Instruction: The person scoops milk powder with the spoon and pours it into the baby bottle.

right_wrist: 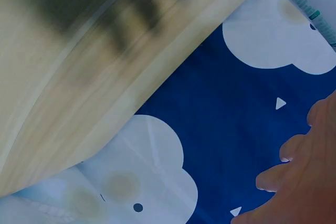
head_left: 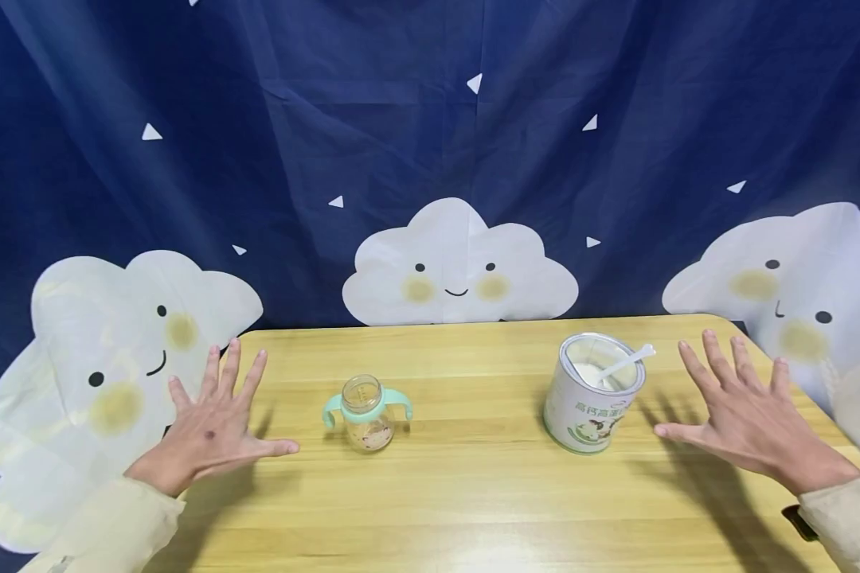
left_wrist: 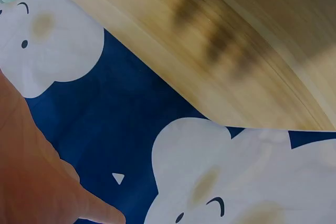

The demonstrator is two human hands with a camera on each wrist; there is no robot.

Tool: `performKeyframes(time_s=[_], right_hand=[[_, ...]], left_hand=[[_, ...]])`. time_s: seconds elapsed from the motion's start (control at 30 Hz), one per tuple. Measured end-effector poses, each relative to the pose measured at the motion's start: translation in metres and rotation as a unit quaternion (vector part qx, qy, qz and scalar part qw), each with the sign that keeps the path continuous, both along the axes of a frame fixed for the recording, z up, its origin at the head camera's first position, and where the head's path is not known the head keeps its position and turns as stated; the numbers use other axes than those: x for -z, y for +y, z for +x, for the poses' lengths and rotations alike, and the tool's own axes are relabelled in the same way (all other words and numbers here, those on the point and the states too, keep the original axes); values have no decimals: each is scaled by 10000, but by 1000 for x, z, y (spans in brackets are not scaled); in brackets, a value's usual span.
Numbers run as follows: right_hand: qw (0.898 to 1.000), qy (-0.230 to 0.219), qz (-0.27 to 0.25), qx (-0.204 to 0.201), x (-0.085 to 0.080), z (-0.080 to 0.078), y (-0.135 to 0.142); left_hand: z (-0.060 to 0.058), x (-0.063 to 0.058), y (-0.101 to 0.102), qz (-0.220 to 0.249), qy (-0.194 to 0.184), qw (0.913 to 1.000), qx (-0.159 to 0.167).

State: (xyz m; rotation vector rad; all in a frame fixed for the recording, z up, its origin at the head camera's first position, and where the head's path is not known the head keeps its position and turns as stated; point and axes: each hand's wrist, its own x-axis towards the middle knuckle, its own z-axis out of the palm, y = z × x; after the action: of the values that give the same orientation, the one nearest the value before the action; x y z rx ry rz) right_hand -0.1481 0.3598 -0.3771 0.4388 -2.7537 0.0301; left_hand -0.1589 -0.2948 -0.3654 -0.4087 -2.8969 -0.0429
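Bottle, small, clear plastic, round, with two curved mint-green handles [head_left: 369, 432]: stands upright, mouth open, left of centre on the pale wood-grain table [head_left: 473, 485]; its contents are too indistinct to tell. Tin, white, cylindrical, printed with green lettering and a picture [head_left: 579, 415]: stands upright and uncovered, right of centre; inside, pale powder [head_left: 586, 372] and a white plastic spoon [head_left: 627, 363], its handle leaning out over the right rim. Left hand [head_left: 215, 434]: raised, fingers spread, holding nothing, left of the bottle. Right hand [head_left: 748, 422]: likewise spread and unladen, right of the tin. Hands well apart.
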Motion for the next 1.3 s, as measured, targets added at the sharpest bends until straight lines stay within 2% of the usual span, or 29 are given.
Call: performKeyframes(time_s=[0.47,0.83,1.03,1.13,1.3], right_hand=[[9994,-136,-242,-211,-7,-3,-5],[9953,-515,-712,-405,-15,-6,-8],[9879,-926,-1199,-341,-20,-5,-10],[9816,-1180,-1486,-232,-21,-4,-11],[9664,-1444,-2103,-298,-21,-2,-11]], left_hand=[[0,-3,14,387,-65,9990,201],[-6,-8,33,708,-262,9958,510],[-11,-6,44,889,-448,9930,628],[-13,-6,49,1198,-511,9893,658],[-16,-6,61,1718,-492,9804,829]])
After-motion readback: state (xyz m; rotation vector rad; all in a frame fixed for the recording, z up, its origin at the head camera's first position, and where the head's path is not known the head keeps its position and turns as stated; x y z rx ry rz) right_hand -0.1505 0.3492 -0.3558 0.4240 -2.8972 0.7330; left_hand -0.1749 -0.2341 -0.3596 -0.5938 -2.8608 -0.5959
